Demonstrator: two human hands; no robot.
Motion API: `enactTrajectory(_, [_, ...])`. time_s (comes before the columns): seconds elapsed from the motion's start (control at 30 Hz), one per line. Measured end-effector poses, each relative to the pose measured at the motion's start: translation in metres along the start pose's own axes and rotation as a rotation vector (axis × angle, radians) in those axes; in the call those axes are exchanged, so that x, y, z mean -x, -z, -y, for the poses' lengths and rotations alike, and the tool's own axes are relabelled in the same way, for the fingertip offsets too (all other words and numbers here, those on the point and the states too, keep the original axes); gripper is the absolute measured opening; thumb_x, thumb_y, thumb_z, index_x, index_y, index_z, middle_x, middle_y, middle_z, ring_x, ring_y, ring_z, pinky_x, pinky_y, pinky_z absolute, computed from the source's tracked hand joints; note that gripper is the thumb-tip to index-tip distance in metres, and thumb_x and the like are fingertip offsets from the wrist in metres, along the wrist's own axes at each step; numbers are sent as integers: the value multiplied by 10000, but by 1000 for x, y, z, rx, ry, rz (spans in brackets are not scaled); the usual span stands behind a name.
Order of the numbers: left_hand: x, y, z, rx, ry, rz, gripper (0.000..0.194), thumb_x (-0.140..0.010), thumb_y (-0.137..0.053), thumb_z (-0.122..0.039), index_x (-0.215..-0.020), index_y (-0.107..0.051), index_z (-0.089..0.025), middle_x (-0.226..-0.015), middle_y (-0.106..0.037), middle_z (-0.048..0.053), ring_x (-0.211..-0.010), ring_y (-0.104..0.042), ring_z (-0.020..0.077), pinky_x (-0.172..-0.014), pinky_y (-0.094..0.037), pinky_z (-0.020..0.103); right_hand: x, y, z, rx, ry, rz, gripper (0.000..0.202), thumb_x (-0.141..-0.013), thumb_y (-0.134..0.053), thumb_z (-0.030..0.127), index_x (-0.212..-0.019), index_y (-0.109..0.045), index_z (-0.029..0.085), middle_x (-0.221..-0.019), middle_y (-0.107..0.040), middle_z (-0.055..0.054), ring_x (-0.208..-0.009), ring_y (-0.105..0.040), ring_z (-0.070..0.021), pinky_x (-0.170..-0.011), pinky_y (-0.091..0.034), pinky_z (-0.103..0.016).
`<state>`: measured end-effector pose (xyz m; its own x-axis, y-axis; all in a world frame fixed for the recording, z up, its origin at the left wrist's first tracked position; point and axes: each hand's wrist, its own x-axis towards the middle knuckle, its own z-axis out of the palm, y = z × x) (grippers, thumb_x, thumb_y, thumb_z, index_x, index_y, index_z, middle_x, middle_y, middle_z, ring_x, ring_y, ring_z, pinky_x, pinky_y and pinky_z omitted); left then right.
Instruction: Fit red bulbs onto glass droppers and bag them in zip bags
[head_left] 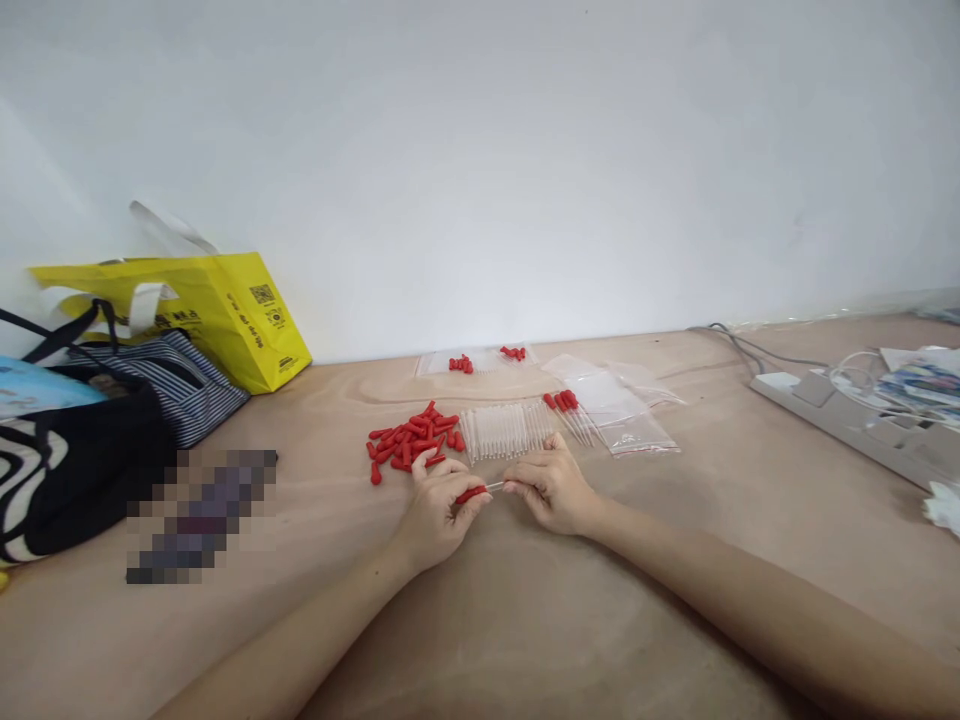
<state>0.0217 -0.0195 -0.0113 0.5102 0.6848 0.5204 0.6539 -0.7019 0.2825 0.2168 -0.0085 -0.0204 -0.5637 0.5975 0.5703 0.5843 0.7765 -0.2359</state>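
Observation:
Pinched in my left hand (442, 508) is a red rubber dropper bulb (471, 494). My right hand (550, 487) grips a thin clear glass dropper tube (495, 486), whose end meets the bulb's mouth; how deep it sits inside I cannot tell. Just beyond my left hand lies a pile of loose red bulbs (409, 436). A row of clear tubes (504, 432) lies side by side behind my hands. To its right rest several droppers with red bulbs fitted (564, 402).
Clear plastic bags (626, 410) lie at the right rear, and bagged red bulbs (461, 365) near the wall. A yellow bag (247, 320), a striped pouch (161, 385) and a blurred dark object (202, 515) are on the left. A power strip (832, 415) with cables stands right.

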Motion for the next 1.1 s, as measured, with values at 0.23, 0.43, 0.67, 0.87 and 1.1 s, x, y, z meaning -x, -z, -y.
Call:
enactTrajectory(0.23, [-2, -2, 3, 8, 52, 42, 135, -802, -482, -316, -797, -575, -218, -698, -609, -33, -734, -542, 133, -948, -117, 451, -2, 2, -2, 10, -36, 22, 224, -859, -388, 267, -785, -584, 185, -667, -627, 6, -627, -508, -103, -647, -166, -288])
enactTrajectory(0.43, [-3, 1, 6, 0, 57, 19, 132, -789, -509, -319, -873, -557, -229, -763, -634, -30, -771, -546, 140, -947, -121, 443, 0, 4, -6, -12, -86, 59, 210, -870, -387, 272, -841, -578, 190, -741, -647, 1, -663, -522, -105, -680, -177, -285])
enactTrajectory(0.67, [0, -1, 10, -35, 32, -7, 156, -833, -451, -254, -915, -579, -292, -762, -639, -52, -768, -541, 129, -951, -102, 443, -1, 7, -2, 119, 8, 124, 186, -833, -444, 289, -857, -599, 189, -767, -614, -36, -750, -501, -144, -694, -227, -293])
enactTrajectory(0.87, [-2, 2, 14, -43, 264, -72, 374, -836, -406, -287, -1204, -345, -268, -1030, -592, 8, -983, -481, 182, -923, -183, 428, -3, 14, -41, 169, -467, 37, 218, -831, -391, 224, -841, -599, 159, -849, -609, -68, -789, -535, -147, -678, -334, -239])
enactTrajectory(1.1, [-5, 2, 11, -165, 327, -132, 300, -741, -505, -286, -1038, -479, -251, -934, -620, 13, -926, -505, 218, -908, -213, 442, -10, 26, -75, 386, -977, 96, 292, -827, -373, 350, -1007, -545, 196, -891, -638, -83, -862, -574, -232, -671, -372, -288])
